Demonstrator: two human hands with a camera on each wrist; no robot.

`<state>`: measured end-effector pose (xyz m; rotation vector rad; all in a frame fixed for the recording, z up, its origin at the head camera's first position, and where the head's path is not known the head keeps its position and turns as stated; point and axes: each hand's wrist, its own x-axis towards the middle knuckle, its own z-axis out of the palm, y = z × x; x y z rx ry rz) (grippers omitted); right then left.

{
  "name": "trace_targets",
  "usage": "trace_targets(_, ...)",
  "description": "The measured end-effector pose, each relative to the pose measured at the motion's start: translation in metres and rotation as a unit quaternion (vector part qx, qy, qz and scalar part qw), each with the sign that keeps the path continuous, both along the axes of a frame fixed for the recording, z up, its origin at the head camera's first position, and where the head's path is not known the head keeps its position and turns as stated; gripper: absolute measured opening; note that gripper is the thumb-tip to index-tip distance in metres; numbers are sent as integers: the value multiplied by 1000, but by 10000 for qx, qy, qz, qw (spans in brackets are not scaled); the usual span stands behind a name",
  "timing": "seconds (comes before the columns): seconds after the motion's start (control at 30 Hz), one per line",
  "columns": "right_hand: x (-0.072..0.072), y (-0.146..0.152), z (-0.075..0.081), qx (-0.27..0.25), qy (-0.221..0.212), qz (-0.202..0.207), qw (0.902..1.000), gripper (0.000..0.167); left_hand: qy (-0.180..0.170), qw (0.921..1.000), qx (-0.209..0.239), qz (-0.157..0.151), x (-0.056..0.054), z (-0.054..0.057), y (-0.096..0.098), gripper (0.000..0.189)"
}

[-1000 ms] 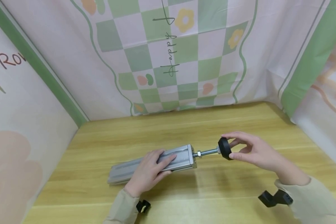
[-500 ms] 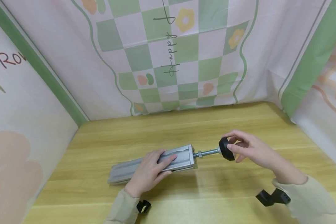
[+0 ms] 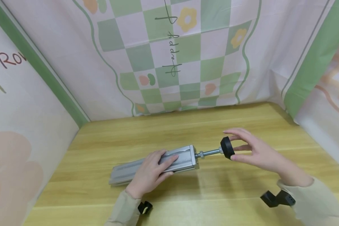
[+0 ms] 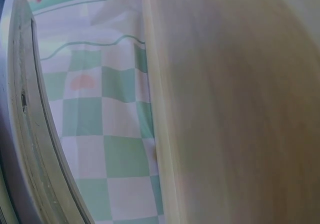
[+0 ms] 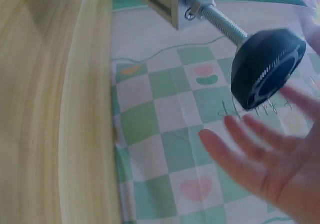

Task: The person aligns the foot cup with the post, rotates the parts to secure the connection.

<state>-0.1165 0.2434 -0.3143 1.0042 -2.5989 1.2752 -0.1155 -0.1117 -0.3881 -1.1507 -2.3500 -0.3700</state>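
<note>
A grey aluminium profile (image 3: 183,158) lies slantwise on the table, its side close up in the left wrist view. My left hand (image 3: 148,174) grips it from above, fingers over the top and thumb along the near side. From its right end sticks a threaded rod (image 3: 213,152) with a nut (image 3: 201,154), carrying a black leveling foot (image 3: 227,148) at the tip. Around that foot my right hand (image 3: 261,155) is spread; the thumb tip is at its lower edge. In the right wrist view the fingers (image 5: 250,169) stand apart from the foot's ribbed rim.
The wooden table (image 3: 107,135) extends around the profile. A curtain (image 3: 164,62) with green checks hangs behind it, and more printed cloth (image 3: 22,103) stands at the left. Black mounts (image 3: 278,198) sit on both sleeves.
The right thumb went up onto the foot's face and is now back at its lower edge, with the fingers spread wider. The left hand and the profile stay in place.
</note>
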Motion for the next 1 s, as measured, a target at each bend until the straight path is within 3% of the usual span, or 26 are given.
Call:
trace_targets(0.13, -2, 5, -1, -42, 925, 603, 9939, 80, -36, 10000, -6, 22, 0, 1, 0, 52)
trace_targets(0.37, -6, 8, -4, -181, 1360, 1074, 9847, 76, -51, 10000, -15, 56, 1, 2, -1, 52)
trace_targets(0.6, -5, 7, -5, -363, 1103, 1067, 9875, 72, 57, 10000, -1, 12, 2, 1, -1, 52)
trace_targets(1.0, -2, 3, -5, -329, 162, 77, 9993, 51, -138, 9999, 6, 61, 4, 2, -1, 52)
